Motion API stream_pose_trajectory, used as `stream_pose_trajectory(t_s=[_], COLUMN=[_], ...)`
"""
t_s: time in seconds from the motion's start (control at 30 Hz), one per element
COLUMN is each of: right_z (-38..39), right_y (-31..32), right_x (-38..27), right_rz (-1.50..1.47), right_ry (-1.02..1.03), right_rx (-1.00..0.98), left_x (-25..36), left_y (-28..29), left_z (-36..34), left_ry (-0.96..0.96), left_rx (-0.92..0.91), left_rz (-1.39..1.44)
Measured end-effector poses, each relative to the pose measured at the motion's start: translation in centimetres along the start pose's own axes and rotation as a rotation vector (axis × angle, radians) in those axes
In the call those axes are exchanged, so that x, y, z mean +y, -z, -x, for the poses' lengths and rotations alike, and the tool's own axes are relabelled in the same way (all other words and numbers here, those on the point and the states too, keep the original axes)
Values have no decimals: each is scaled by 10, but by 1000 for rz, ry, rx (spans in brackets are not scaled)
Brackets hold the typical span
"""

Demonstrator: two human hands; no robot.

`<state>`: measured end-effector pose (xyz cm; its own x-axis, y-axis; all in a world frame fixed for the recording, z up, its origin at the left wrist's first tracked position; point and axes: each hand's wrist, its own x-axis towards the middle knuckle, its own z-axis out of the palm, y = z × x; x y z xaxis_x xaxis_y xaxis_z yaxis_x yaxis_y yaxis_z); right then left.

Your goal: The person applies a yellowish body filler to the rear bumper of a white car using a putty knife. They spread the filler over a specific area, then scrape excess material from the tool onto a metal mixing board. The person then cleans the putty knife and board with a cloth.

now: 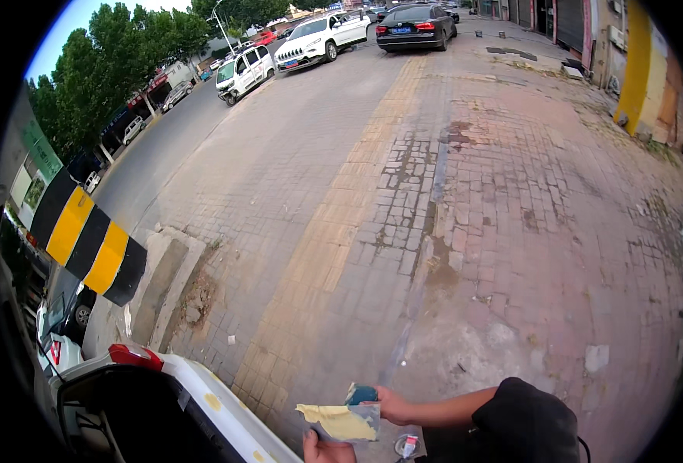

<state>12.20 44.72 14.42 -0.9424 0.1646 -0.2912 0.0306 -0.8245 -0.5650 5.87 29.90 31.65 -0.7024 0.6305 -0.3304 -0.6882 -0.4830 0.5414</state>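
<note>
At the lower edge, my left hand [327,450] grips a flat grey palette [366,427] from below, thumb at its edge. Pale yellow paste, like body filler, is spread over the palette [337,419]. Just behind it, my right hand [391,406] is closed around a dark teal scraper [362,395], whose tip carries some pale paste. The scraper lies close to the palette's far edge; I cannot tell if they touch. To the left stands a white car [195,386] with yellowish filler patches [213,402] on its body.
A small tube [409,444] in a clear round container sits below my right forearm. A black-and-yellow striped post [87,239] rises by a concrete curb [160,282] at left. Parked ahead are a black car [414,31] and white vehicles [310,42]. Brick paving [511,201] stretches forward.
</note>
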Motion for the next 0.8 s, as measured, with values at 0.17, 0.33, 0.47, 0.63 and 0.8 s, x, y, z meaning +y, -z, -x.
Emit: stream_pose_trajectory(t_s=[0.17,0.33,0.47,0.63,0.8], right_z=[27,14,-15,-50,-70], right_y=[-33,-37,-74,-173,-219], right_x=[-94,-106,-115,-147,-152], right_rz=[-36,34,289,275,464], right_ry=[52,174,262,485,642], right_rx=[255,258,315,91,107], left_x=[15,35,70,129,172], left_y=[-71,-74,-65,-37,-34], left_z=[-29,-49,-65,-95,-136], left_ry=[-55,-97,-83,-8,133], left_rx=[-115,-175,-211,-256,-371], left_rz=[-59,-121,-137,-121,-51])
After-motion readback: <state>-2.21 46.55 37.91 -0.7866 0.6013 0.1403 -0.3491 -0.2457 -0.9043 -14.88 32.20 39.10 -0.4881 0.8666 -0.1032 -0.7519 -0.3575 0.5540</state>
